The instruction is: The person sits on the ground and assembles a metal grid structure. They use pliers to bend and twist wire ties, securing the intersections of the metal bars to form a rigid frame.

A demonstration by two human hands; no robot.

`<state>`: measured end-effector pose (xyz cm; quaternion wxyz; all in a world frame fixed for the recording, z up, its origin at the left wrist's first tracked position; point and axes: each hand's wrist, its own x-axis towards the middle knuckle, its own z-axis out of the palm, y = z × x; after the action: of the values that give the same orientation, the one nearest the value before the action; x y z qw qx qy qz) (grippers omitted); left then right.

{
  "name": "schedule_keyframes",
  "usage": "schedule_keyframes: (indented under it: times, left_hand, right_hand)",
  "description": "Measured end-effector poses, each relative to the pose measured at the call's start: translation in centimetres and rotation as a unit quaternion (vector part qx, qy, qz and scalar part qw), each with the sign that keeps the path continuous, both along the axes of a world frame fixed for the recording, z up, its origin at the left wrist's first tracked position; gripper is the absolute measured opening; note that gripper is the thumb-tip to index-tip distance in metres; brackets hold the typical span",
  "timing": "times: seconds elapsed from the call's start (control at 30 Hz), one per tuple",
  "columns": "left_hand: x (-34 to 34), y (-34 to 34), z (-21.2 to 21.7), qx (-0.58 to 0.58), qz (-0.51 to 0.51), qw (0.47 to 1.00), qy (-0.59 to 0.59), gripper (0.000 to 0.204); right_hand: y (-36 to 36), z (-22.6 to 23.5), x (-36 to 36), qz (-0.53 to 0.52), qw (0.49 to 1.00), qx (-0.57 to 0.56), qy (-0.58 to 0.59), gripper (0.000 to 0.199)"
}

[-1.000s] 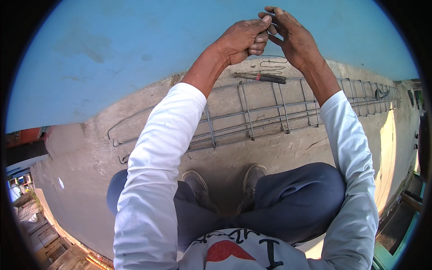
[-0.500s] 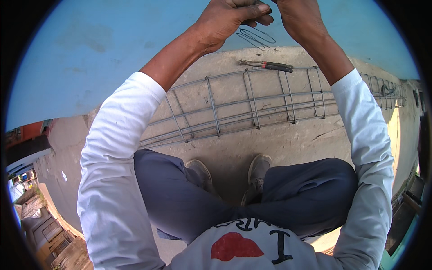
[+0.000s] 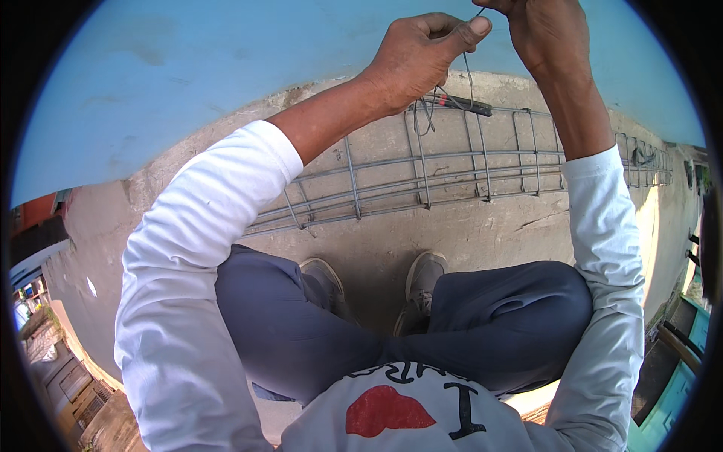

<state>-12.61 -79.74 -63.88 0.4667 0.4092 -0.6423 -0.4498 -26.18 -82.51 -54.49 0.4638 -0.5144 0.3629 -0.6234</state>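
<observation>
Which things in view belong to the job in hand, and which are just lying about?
Likely in the job:
wire, between left hand and right hand
rebar cage
pliers, unheld

Apparently lying about:
dark bundle at the cage's right end, unclear what
brown bar, far right

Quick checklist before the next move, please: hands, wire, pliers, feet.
1. Left hand gripping the wire: ok, pinched.
2. Right hand grip: cannot tell, fingers partly cut off by the upper edge.
3. Wire free of loops: not ok, loops hang below the left hand.
4. Wire clear of the pliers: cannot tell, they overlap in view.
5. Shoes clear of the rebar cage: ok.
</observation>
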Motion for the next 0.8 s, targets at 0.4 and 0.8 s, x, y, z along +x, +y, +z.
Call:
schedule_keyframes:
  times: [0.4,0.8]
  left_hand:
    - [1.5,2.0,-1.5,0.137,-0.170,0.948,-0.231,0.053]
    - [3.1,-0.3,-2.5,0.295,-0.094,0.944,0.115,0.038]
  right_hand:
    - [-0.7,-1.4,-3.0,0.083,0.993,0.078,-0.017,0.028]
    - [5.0,-12.0,-0.6,0.059,0.955,0.141,0.256,0.021]
